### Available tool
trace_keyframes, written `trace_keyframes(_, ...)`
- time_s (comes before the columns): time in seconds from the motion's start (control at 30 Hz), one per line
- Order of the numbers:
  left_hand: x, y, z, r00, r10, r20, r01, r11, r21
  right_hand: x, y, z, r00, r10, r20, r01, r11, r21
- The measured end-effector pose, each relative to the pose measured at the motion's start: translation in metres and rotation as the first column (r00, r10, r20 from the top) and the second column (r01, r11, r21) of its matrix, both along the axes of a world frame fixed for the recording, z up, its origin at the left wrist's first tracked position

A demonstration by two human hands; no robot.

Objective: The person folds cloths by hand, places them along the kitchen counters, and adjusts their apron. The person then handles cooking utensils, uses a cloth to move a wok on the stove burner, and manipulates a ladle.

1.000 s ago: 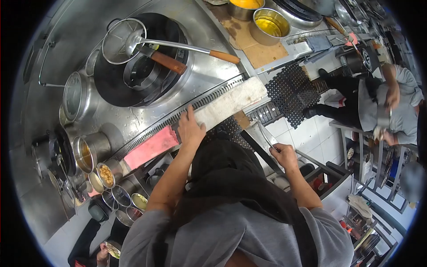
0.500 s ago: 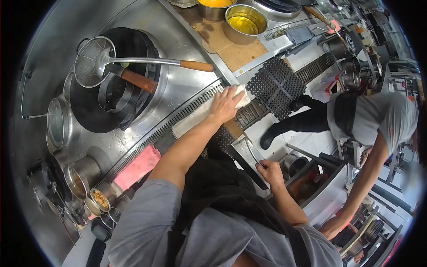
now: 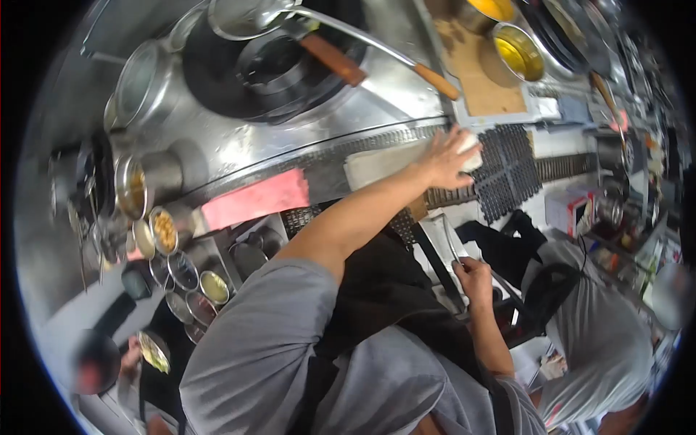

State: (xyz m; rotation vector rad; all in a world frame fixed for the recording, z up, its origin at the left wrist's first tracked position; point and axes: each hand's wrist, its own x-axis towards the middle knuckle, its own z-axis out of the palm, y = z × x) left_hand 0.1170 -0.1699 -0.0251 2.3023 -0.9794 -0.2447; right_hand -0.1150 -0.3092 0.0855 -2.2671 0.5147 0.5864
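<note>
- White cloth, folded [image 3: 380,161]: centre to right of centre in the frame, laid lengthwise along the front edge of the steel worktop [image 3: 210,148]; one end shows beyond the fingers.
- Left hand [image 3: 445,161]: over the cloth's right-hand end, fingers spread wide; no grasp shows, and pressure on the cloth cannot be told.
- Right hand [image 3: 475,279]: right of centre, fingers closed round a curved metal handle [image 3: 450,238], kind unclear.
- Step in hand, as judged: laying or smoothing the cloth along the edge. Handling it further would call for a flat palm, or fingers closed on the end to lift.
- Pink cloth [image 3: 257,198]: left of centre, same edge, apart from the white one.
- Slotted grate [image 3: 326,154]: behind both cloths.
- Wok [image 3: 206,80]: upper left, a wood-handled ladle [image 3: 435,81] reaching out across it.
- Steel pot of yellow liquid [image 3: 493,67]: upper right, on cardboard [image 3: 464,61].
- Co-worker [image 3: 605,333]: lower right, grey shirt.
- Against half a second ago: left-hand fingers more widely splayed; right-hand grip unchanged; wok higher in view; co-worker lower in the frame.
</note>
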Motion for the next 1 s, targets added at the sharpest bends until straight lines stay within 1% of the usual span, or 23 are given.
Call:
trace_keyframes(0.03,-0.012,0.021,0.011,0.999,0.014,-0.029,-0.019,0.984,-0.178,0.006,-0.001,-0.002,1.000,0.024,-0.010,-0.024,1.000,0.013)
trace_keyframes(0.07,-0.027,0.044,0.020,0.995,0.064,-0.077,-0.087,0.932,-0.352,0.009,-0.003,-0.001,0.999,0.047,-0.026,-0.047,0.999,0.021)
trace_keyframes(0.1,-0.050,0.069,0.027,0.959,0.253,-0.129,-0.284,0.861,-0.422,0.020,0.005,0.011,0.991,0.130,0.042,-0.130,0.991,-0.004)
trace_keyframes(0.13,-0.068,0.096,0.023,0.896,0.331,-0.296,-0.425,0.833,-0.354,0.034,0.012,0.019,0.986,0.158,0.050,-0.159,0.987,0.002)
trace_keyframes(0.17,-0.085,0.125,0.018,0.796,0.400,-0.454,-0.550,0.792,-0.266,0.045,0.019,0.025,0.969,0.243,0.051,-0.245,0.969,0.038)
trace_keyframes(0.2,-0.098,0.155,0.024,0.752,0.519,-0.406,-0.573,0.820,-0.014,0.055,0.027,0.031,0.944,0.326,0.050,-0.329,0.941,0.074)
trace_keyframes(0.23,-0.107,0.181,0.039,0.580,0.562,-0.590,-0.611,0.779,0.141,0.064,0.043,0.034,0.919,0.361,0.157,-0.381,0.917,0.122)
trace_keyframes(0.27,-0.120,0.202,0.027,0.237,0.381,-0.894,-0.692,0.712,0.120,0.077,0.061,0.042,0.867,0.459,0.195,-0.481,0.873,0.082)
trace_keyframes(0.3,-0.124,0.219,0.056,0.014,0.239,-0.971,-0.754,0.640,0.147,0.089,0.080,0.044,0.784,0.550,0.286,-0.597,0.795,0.109)
trace_keyframes(0.33,-0.137,0.233,0.039,-0.018,0.076,-0.997,-0.864,0.501,0.054,0.101,0.096,0.038,0.603,0.689,0.402,-0.747,0.664,-0.018)
trace_keyframes(0.37,-0.141,0.246,0.049,0.014,0.097,-0.995,-0.932,0.362,0.022,0.113,0.116,0.035,0.432,0.753,0.497,-0.836,0.540,-0.092)
trace_keyframes(0.4,-0.146,0.258,0.059,0.037,0.118,-0.992,-0.976,0.219,-0.011,0.122,0.139,0.038,0.314,0.831,0.459,-0.890,0.426,-0.163)
trace_keyframes(0.43,-0.152,0.273,0.059,0.040,0.115,-0.993,-0.977,0.211,-0.015,0.129,0.157,0.026,0.232,0.836,0.497,-0.922,0.352,-0.163)
trace_keyframes(0.5,-0.160,0.307,0.047,0.187,0.040,-0.982,-0.974,0.137,-0.180,0.138,0.186,0.002,0.122,0.898,0.422,-0.959,0.216,-0.183)
trace_keyframes(0.53,-0.167,0.322,0.030,0.186,0.036,-0.982,-0.975,0.132,-0.180,0.139,0.196,-0.011,0.077,0.916,0.393,-0.970,0.160,-0.184)
trace_keyframes(0.57,-0.174,0.337,0.006,0.155,0.033,-0.987,-0.972,0.181,-0.147,0.136,0.205,-0.022,0.073,0.918,0.390,-0.970,0.156,-0.185)
trace_keyframes(0.6,-0.174,0.344,0.003,0.121,0.030,-0.992,-0.967,0.231,-0.111,0.133,0.214,-0.030,0.046,0.921,0.386,-0.977,0.123,-0.175)
trace_keyframes(0.63,-0.177,0.348,-0.001,0.111,-0.027,-0.993,-0.976,0.188,-0.114,0.130,0.220,-0.037,0.022,0.924,0.381,-0.983,0.090,-0.162)
trace_keyframes(0.67,-0.176,0.351,-0.006,0.105,-0.032,-0.994,-0.976,0.187,-0.109,0.129,0.223,-0.044,0.024,0.927,0.375,-0.984,0.089,-0.157)
trace_keyframes(0.73,-0.173,0.351,-0.012,0.193,-0.077,-0.978,-0.966,0.158,-0.203,0.125,0.228,-0.050,0.054,0.945,0.322,-0.985,0.103,-0.138)
trace_keyframes(0.87,-0.154,0.359,-0.024,0.153,-0.086,-0.985,-0.958,0.232,-0.169,0.135,0.232,-0.065,0.071,0.955,0.288,-0.985,0.113,-0.131)
trace_keyframes(0.93,-0.149,0.363,-0.028,0.122,-0.081,-0.989,-0.961,0.238,-0.138,0.142,0.237,-0.065,0.115,0.947,0.298,-0.979,0.160,-0.130)
trace_keyframes(1.0,-0.143,0.368,-0.033,0.115,-0.004,-0.993,-0.957,0.267,-0.112,0.146,0.244,-0.067,0.120,0.950,0.287,-0.979,0.162,-0.127)
